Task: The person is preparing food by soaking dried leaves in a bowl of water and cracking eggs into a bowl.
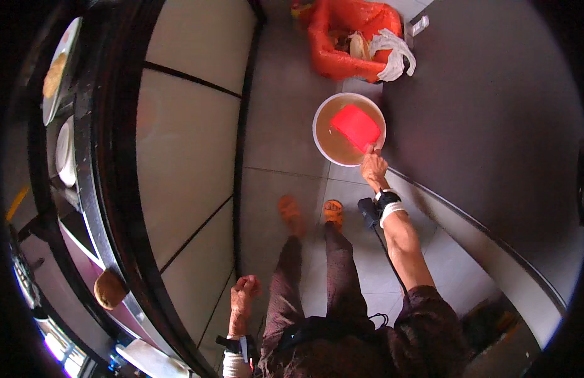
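Observation:
My right hand [374, 166] grips the short handle of a red plastic scoop [355, 125], at the near right rim of a round white bucket [315, 134]. The scoop's wide, flat body lies over the cloudy brown liquid [326, 127] in the bucket; how deep it dips cannot be told. Down by my left thigh hangs my left hand [244, 293], its fingers loosely curled with nothing seen in them. It is close to the pale cabinet panels [188, 156] and apart from the bucket.
Beyond the bucket stands a bin with a red liner [322, 52], holding waste and a crumpled whitish piece [391, 52]. A dark panel with a metal edge [480, 227] borders the right. Plates [67, 151] and a round brown item [110, 289] line the counter at left. Grey tiles [282, 146] form the floor.

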Motion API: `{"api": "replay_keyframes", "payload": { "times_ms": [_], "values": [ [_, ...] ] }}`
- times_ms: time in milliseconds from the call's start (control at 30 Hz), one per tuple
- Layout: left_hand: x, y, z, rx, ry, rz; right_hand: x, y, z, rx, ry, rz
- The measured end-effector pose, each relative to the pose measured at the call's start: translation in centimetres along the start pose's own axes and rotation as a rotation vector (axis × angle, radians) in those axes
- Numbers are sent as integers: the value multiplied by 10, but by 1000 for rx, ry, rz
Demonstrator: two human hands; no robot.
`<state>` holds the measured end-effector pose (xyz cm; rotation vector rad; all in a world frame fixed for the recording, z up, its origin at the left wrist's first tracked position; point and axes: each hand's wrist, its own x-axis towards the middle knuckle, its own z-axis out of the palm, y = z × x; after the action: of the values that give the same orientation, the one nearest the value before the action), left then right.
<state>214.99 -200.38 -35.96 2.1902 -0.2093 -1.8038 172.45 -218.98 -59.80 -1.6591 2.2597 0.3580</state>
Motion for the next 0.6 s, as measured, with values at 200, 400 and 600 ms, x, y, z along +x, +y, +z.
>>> {"api": "replay_keyframes", "payload": {
  "times_ms": [200,400,600],
  "values": [
    [7,-24,-13,-11,-6,-56,18,0,12,-107,-41,40],
    [-1,-32,-21,-21,11,-93,20,-3,34,-27,-21,76],
    [-6,-14,-16,29,40,-94,32,4,39,810,-335,227]
  ]
}}
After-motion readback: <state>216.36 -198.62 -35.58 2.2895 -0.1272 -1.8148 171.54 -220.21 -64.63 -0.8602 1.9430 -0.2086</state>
